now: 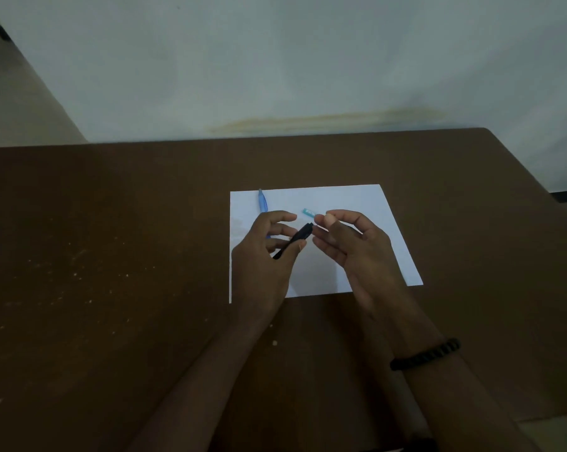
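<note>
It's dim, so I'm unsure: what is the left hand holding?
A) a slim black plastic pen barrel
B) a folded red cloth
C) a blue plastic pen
A: the left hand grips the slim black plastic pen barrel above the white paper sheet.

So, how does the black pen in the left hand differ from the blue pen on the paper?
Colour: the black pen is dark, the blue pen light blue. Support: the left hand grips the black pen above the paper; the blue pen lies on it. Direction: the black pen slants toward the right, the blue pen points almost straight away. Both are slim.
</note>
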